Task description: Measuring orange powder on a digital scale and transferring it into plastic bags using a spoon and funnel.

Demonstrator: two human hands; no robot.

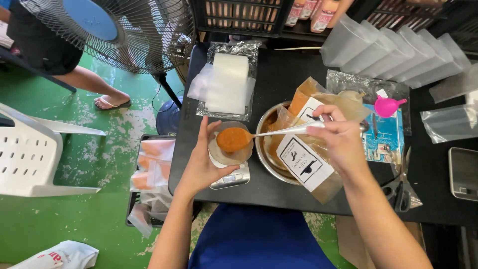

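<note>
Heaping with orange paste, the metal spoon [279, 132] sits in the right hand [338, 139], grip closed, above a clear pouch [230, 143] clasped by the left hand [201, 167] (over a small scale [234, 177]); steel bowl [269, 154] at three o'clock on the bench [279, 79].

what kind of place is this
Probably a small home or backyard food-packing station: a black table with a row of clear plastic pouches, a small silver scale, and a metal spoon heaped with orange powder.
</note>
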